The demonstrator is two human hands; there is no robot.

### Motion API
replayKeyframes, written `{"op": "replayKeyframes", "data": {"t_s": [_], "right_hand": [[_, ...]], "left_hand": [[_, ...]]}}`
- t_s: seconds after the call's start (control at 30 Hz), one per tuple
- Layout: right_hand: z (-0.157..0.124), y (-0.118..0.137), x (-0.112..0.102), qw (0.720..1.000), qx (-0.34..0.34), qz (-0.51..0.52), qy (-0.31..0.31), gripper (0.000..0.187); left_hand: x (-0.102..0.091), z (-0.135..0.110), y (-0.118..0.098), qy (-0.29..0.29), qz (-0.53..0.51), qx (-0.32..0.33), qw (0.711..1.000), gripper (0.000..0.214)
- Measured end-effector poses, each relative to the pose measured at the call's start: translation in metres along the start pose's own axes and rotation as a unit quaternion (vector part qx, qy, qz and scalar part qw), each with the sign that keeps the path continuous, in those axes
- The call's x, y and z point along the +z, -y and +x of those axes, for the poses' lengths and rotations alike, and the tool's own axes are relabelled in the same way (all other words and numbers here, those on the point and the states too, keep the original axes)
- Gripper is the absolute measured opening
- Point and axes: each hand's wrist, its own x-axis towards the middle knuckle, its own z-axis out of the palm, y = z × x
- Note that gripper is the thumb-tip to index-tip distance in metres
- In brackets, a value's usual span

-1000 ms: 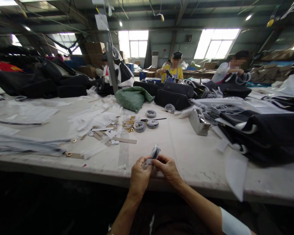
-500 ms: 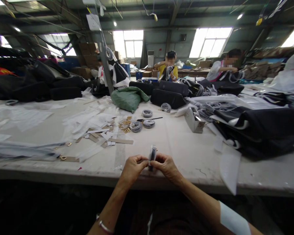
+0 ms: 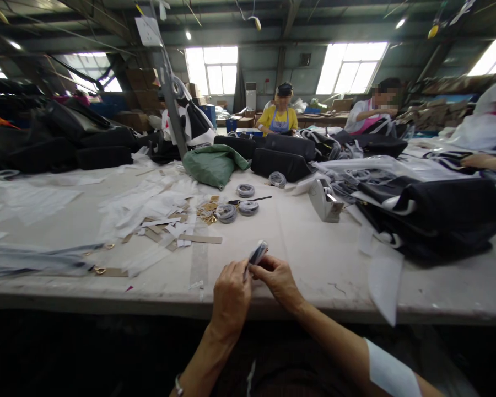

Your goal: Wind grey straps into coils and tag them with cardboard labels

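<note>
Near the table's front edge, a coiled strap (image 3: 258, 252) wrapped in clear plastic is held between my two hands, tilted to the right at its top. My left hand (image 3: 232, 289) has its fingers wrapped round the coil's left side. From the right, my right hand (image 3: 278, 278) pinches the coil's lower part with thumb and fingertips. Farther back lie similar wrapped strap coils (image 3: 226, 213), close to several gold-coloured clasps (image 3: 212, 219). Long plastic-covered straps (image 3: 41, 259) with gold clasps stretch along the table on the left.
A tape dispenser (image 3: 325, 201) stands right of centre, beside a pile of black bags (image 3: 442, 215). Card and paper strips (image 3: 165, 229) lie left of my hands. Behind are a green bag (image 3: 215, 165) and black cases (image 3: 279, 164). Co-workers sit across the table (image 3: 297, 237).
The strap coil has tipped from upright to a rightward slant. My left hand has shifted from a fingertip pinch to a fuller wrap round it. My right hand stays at the coil.
</note>
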Motion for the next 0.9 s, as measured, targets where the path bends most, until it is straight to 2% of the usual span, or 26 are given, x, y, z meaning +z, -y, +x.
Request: {"op": "replayKeyframes", "data": {"t_s": [0.1,0.2,0.3,0.37,0.47,0.57,0.67,0.73,0.9], "right_hand": [[0.003,0.004,-0.003,1.0,0.018,0.011,-0.012,0.033],[0.003,0.003,-0.007,0.999,0.041,0.012,-0.014,0.034],[0.0,0.0,-0.006,0.997,0.066,0.031,-0.002,0.035],[-0.003,0.0,-0.005,0.996,0.077,0.043,0.022,0.034],[-0.003,0.004,-0.007,0.992,0.084,0.063,0.069,0.034],[-0.001,0.012,-0.013,0.982,0.095,0.105,0.128,0.04],[0.003,0.021,-0.017,0.977,0.086,0.089,0.174,0.038],[0.007,0.027,-0.017,0.981,0.075,0.055,0.171,0.035],[0.021,0.029,-0.011,0.989,0.099,0.043,0.098,0.031]], "left_hand": [[-0.004,-0.007,-0.001,-0.005,-0.089,0.032,0.996,0.037],[-0.013,-0.005,0.001,0.05,-0.164,0.028,0.985,0.035],[-0.017,0.002,0.006,0.082,-0.223,-0.047,0.97,0.024],[-0.014,0.006,0.008,0.065,-0.24,-0.117,0.961,0.015],[-0.006,0.009,0.009,0.052,-0.277,-0.197,0.939,0.015],[-0.001,0.011,0.011,0.081,-0.347,-0.245,0.902,0.024],[-0.002,0.015,0.016,0.139,-0.395,-0.253,0.872,0.032],[-0.005,0.018,0.019,0.157,-0.392,-0.245,0.873,0.034],[-0.013,0.028,0.02,0.115,-0.31,-0.236,0.914,0.032]]}}
